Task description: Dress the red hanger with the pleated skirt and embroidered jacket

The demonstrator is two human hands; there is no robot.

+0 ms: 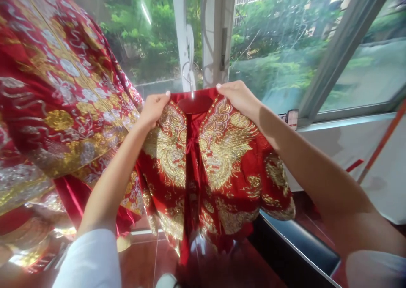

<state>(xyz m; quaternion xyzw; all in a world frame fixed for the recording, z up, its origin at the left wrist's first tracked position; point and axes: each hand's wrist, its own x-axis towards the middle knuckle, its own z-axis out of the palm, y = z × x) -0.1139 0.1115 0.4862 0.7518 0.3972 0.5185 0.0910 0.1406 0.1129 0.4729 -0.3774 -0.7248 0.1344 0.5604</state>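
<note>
At one shoulder of the red jacket (218,165), beside its collar, you have your left hand (155,109) clamped on the cloth; at the other shoulder your right hand (240,94) is clamped likewise, and the fingers of both are partly hidden behind it. Between them the jacket hangs upright and spread before you, its gold-embroidered front panels joined near the top by a red tie (192,145). From its neck rises a metal hanger hook (187,74), overlapping a white loop (190,42); you cannot tell whether they touch. To the jacket's left, a larger red garment (63,80) with gold and silver embroidery fills your view. Behind the jacket are window panes (279,47) with greenery outside. Below it to the right lies a black panel (304,239), over a reddish tiled floor (139,258).
</note>
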